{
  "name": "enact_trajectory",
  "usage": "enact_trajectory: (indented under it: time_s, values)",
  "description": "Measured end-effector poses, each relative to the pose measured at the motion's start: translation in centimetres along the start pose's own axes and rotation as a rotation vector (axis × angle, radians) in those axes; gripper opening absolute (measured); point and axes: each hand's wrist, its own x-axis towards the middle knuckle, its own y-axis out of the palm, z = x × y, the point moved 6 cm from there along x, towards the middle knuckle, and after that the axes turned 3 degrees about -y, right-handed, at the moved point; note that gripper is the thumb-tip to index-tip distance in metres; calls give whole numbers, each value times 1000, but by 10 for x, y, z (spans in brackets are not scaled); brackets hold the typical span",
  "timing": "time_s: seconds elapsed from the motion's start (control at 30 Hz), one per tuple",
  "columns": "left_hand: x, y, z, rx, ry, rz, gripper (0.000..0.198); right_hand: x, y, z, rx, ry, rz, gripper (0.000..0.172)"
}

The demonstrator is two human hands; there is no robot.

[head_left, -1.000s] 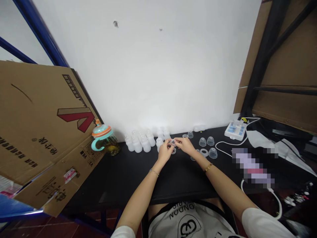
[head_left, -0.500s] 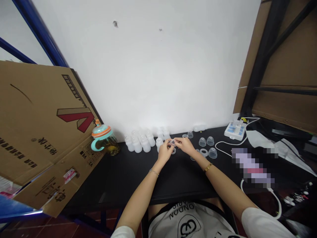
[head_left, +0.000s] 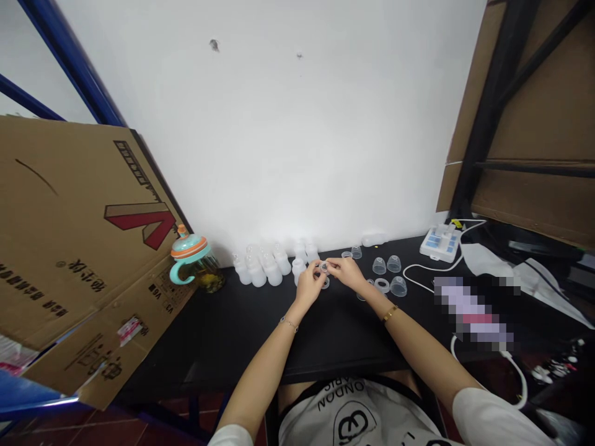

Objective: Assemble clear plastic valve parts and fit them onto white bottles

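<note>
Between both hands, above the black table, is a small whitish ring [head_left: 324, 267], perhaps with a clear piece inside it. My left hand [head_left: 310, 283] pinches it from the left with thumb and fingers. From the right, the fingertips of my right hand [head_left: 344, 271] close on its edge. Another ring [head_left: 326, 283] lies just beneath the hands, partly covered. White bottles [head_left: 274, 272] stand in a group left of my hands, and one open-necked bottle [head_left: 298, 269] is right beside my left hand. To the right lie several clear domed caps [head_left: 398, 285] and a loose ring [head_left: 382, 285].
A jug with a turquoise handle [head_left: 175, 272] stands at the left by a cardboard box [head_left: 83, 235]. On the right are a white power strip [head_left: 439, 243], its cable [head_left: 430, 268], white sheets [head_left: 488, 263] and a blurred-out item [head_left: 471, 310]. A white wall [head_left: 297, 142] closes the back.
The view has shifted very slightly. Both hands keep hold of the small ring in nearly the same place, with only slight finger movement.
</note>
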Motion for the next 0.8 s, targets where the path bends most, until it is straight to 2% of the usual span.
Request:
enact_trajectory:
  time_s: [0.8]
  values:
    - [0,1,2,40,17,-4,29,0,-1,1,-43,0,1,29]
